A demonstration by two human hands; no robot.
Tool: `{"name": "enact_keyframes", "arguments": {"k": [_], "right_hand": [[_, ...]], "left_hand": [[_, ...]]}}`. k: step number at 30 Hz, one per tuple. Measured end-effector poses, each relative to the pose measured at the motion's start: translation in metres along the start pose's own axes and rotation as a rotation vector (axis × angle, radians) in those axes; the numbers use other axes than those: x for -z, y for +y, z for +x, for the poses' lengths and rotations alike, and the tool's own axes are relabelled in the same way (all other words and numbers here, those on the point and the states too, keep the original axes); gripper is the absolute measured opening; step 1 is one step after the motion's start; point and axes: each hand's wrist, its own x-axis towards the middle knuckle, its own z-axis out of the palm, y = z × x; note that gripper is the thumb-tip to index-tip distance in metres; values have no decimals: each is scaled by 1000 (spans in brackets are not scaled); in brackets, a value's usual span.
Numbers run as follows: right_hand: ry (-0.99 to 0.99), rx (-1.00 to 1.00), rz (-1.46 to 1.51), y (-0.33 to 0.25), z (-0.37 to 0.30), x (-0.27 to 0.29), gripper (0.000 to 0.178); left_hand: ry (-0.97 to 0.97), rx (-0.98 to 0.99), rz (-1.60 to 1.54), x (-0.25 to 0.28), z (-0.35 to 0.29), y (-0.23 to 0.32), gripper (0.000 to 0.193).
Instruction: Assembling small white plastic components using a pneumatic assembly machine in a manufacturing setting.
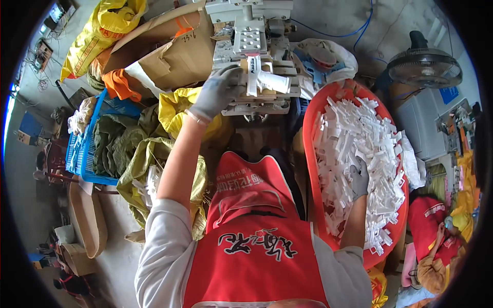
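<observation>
In a grey glove, my left hand (222,91) reaches to the left side of a grey metal machine (250,42). Its fingers are loosely bent and apart, close beside a white plastic part (271,80) with a tube-like arm, which lies on the machine's bed. Whether the fingertips touch that part is unclear. My right hand (359,178), gloved too, rests over a heap of white plastic pieces (377,133) in a long red tub (309,126). Its fingers are apart among the pieces, and I make out no piece gripped in them.
Left stand an opened cardboard box (177,56), a blue basket (77,154) with dark green cloth, and a yellow-green sack (134,177) with white pieces. A black fan (423,66) stands at the far right. Another person in red (430,226) is at the lower right.
</observation>
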Motion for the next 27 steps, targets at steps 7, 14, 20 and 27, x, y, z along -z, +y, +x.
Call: {"name": "enact_keyframes", "arguments": {"k": [7, 14, 20, 27], "right_hand": [[-154, 158, 476, -124, 12, -104, 39], [-544, 652, -77, -228, 60, -236, 37], [-595, 646, -541, -255, 65, -258, 35], [-542, 905, -802, -241, 55, -241, 44]], "left_hand": [[122, 153, -276, -2, 2, -15, 29], [386, 396, -124, 39, -91, -22, 25], [416, 635, -29, 70, -210, -30, 24], [425, 718, -148, 57, -241, -20, 25]]}}
